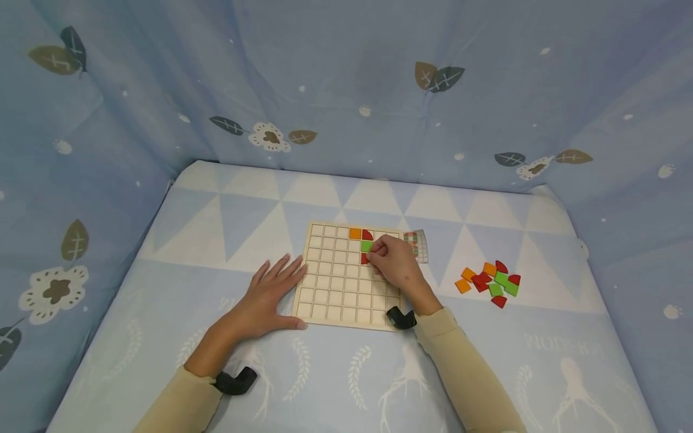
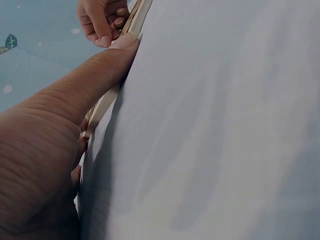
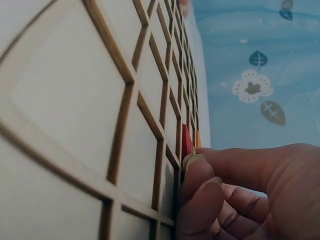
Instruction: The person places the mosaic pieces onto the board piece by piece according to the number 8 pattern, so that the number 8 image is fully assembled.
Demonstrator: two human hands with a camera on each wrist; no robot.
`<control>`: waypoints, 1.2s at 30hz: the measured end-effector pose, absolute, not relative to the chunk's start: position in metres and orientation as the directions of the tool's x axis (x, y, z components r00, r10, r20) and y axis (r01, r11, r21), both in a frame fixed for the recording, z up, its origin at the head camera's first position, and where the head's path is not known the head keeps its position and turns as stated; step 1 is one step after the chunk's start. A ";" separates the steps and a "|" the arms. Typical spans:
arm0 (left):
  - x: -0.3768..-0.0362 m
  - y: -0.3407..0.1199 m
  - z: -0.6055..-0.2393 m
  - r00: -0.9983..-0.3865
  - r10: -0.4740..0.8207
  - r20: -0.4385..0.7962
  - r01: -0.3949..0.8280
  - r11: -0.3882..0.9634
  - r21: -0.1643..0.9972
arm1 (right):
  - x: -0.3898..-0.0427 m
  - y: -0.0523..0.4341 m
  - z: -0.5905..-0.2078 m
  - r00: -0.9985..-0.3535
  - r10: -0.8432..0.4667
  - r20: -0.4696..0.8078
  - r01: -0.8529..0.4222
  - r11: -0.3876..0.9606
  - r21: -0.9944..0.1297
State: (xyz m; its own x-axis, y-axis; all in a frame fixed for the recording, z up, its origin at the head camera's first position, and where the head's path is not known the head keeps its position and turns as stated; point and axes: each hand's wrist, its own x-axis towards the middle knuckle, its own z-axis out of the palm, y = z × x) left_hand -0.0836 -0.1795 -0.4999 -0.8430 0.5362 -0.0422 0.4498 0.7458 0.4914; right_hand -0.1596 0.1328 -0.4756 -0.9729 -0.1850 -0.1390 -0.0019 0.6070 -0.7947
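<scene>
The right hand [image 1: 399,262] has a red piece [image 1: 364,258] at its fingers [image 1: 380,251].

- Head view now: soft, even light, the pale worktop [image 1: 330,355] brightest, the blue curtain [image 1: 346,54] behind it duller.
- Over to the left wrist: dimmer, a soft shadow hugging the edge of the board [image 2: 102,107], worktop washed out and smeary.
- Right wrist: dim again, nearest cells hazy, lens bowing their lines.
</scene>
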 end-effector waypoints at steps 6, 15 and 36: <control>-0.083 -0.179 -0.499 -0.843 0.537 -0.042 0.452 0.747 0.488 | -0.158 0.129 -0.479 -0.985 -0.159 -0.068 -0.050 0.637 -0.769; -0.083 -0.180 -0.500 -0.845 0.532 -0.047 0.444 0.749 0.492 | -0.150 0.133 -0.477 -0.982 -0.180 -0.051 -0.076 0.630 -0.773; -0.083 -0.179 -0.498 -0.845 0.533 -0.043 0.449 0.752 0.483 | -0.094 0.276 -0.451 -0.991 0.076 -0.113 0.125 0.843 -0.523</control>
State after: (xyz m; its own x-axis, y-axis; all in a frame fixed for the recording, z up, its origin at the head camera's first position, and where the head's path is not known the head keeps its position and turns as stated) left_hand -0.0831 -0.1787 -0.4981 -0.8453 0.5326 -0.0433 0.4489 0.7517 0.4831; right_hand -0.0944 0.2762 -0.4511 -0.9906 0.0762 -0.1132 0.1247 0.8432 -0.5230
